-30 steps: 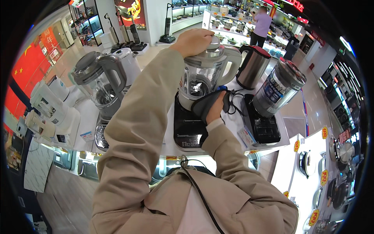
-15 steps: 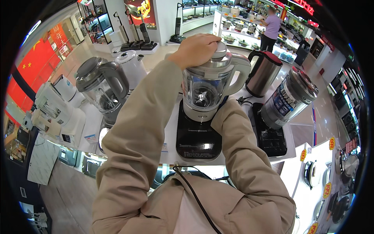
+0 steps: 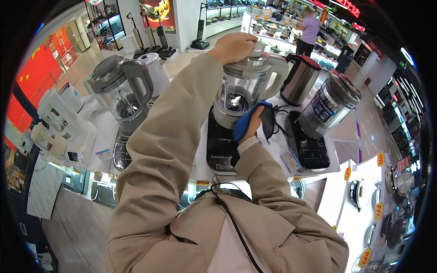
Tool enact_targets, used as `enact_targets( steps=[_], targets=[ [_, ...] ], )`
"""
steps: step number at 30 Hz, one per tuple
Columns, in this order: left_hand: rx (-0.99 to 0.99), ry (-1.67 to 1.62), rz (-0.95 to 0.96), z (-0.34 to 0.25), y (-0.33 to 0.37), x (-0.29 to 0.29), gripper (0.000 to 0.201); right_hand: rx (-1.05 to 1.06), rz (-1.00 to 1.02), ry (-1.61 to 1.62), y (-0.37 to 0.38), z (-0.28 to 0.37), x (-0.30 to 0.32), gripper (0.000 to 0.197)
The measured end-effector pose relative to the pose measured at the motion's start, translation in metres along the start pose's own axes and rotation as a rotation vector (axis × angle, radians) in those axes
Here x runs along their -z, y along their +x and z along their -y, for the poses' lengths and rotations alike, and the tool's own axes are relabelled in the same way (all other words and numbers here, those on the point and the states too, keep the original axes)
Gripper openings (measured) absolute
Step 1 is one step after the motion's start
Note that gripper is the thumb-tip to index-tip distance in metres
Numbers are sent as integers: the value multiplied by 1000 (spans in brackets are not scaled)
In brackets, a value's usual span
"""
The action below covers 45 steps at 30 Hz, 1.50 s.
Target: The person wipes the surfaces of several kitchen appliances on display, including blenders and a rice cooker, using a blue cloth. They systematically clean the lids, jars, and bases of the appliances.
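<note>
The left hand (image 3: 233,47) lies curled on the lid of the glass blender jug (image 3: 241,93) — pressing down from above. Lower right, the right hand (image 3: 253,123) grips a blue cloth (image 3: 243,123) against the jug's side — fingers closed around it.

Right hand (image 3: 251,123) back in view: half a second ago it was hidden behind the clear glass blender jug with grey lid (image 3: 243,88), now it presses a bunched blue cloth (image 3: 246,123) against the jug's lower front. A second ago that cloth sat further right, by the jug's base.
</note>
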<state>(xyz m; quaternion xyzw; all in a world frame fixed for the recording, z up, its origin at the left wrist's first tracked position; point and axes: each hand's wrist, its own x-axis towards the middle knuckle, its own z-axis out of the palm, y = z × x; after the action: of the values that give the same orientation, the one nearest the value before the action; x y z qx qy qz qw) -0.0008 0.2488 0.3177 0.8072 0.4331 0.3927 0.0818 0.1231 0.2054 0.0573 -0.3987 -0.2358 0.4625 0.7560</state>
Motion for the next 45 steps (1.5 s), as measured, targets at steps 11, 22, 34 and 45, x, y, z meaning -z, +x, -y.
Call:
enact_targets(
  steps=[11,22,34,45],
  targets=[
    [157,-903,-879,-43,-220,-30,48,816,331,-122,-145,116,-51,42],
    [347,-839,-796,-21,-256,-62,51,1654,662,-1714,-61,59,-24,59],
    [245,-1676,-639,29,-254,-103,58,239,1361,-419,-151,160,-26,61],
    [589,-562,-874,40,-160,-125,46,990,402,-698,66,221,-64,43]
  ],
)
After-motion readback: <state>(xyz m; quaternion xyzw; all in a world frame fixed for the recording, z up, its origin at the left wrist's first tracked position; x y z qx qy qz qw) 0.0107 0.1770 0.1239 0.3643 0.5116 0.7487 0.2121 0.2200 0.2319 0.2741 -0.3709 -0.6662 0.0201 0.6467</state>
